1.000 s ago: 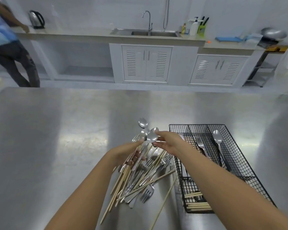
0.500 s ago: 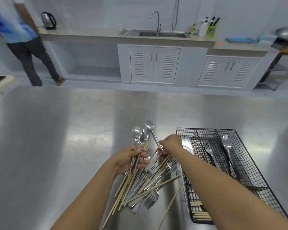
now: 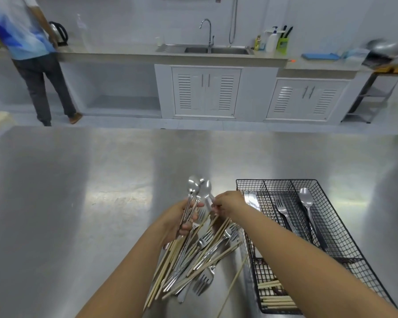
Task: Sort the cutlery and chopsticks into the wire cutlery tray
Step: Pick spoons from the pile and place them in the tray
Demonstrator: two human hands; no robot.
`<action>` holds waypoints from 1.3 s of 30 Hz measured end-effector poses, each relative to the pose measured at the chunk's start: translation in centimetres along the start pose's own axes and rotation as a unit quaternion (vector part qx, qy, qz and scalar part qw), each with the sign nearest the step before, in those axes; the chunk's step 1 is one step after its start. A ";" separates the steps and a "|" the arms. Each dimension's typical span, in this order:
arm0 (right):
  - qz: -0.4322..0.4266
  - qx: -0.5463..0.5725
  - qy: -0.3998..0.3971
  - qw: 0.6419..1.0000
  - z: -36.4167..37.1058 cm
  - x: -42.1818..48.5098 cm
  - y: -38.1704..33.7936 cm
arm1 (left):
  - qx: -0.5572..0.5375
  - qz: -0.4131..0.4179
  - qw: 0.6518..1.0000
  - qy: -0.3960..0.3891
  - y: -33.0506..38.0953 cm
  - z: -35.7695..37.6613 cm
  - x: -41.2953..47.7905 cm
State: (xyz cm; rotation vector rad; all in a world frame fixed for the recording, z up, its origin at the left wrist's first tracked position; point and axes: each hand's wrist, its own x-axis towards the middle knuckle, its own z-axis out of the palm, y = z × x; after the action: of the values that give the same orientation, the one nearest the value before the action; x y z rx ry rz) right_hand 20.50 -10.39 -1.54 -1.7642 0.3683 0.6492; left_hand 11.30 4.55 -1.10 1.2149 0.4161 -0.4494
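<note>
A white kitchen fills the background: a sink with a curved tap sits in a long counter over louvred cabinet doors, and a person in a blue shirt stands at the counter's far left. In front lies a broad stainless-steel surface, bare across its whole left half and far side. The black wire cutlery tray sits at the right, its near end close to the surface's front edge; one fork and one spoon lie in separate long compartments, and chopsticks fill the near cross compartment. Just left of the tray, a heap of forks and chopsticks fans out. Above it, the left hand is clenched around a bundle of spoons, bowls pointing away. The right hand pinches another spoon beside that bundle.
</note>
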 end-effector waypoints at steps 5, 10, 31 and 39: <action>0.012 0.220 -0.094 0.971 -3.6 -3.3 0.6 | -0.015 0.007 1.000 -0.002 0.2 2.0 0.1; -0.006 0.291 -0.088 0.953 -9.4 -6.1 1.9 | -0.057 -0.003 0.998 -0.036 -0.1 4.8 0.0; 0.053 0.176 0.091 0.979 -27.6 -6.9 7.4 | 0.089 -0.016 0.994 0.057 -2.3 28.0 3.8; 0.035 0.088 0.067 0.993 -28.6 -6.7 6.6 | 0.084 -0.005 0.988 0.128 -2.8 32.0 5.4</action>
State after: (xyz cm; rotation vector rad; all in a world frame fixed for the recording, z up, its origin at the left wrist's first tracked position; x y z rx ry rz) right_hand 18.29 -40.16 2.58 -1.6359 0.5652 0.5334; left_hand 16.42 -27.31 3.19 1.4419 0.6136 -0.3434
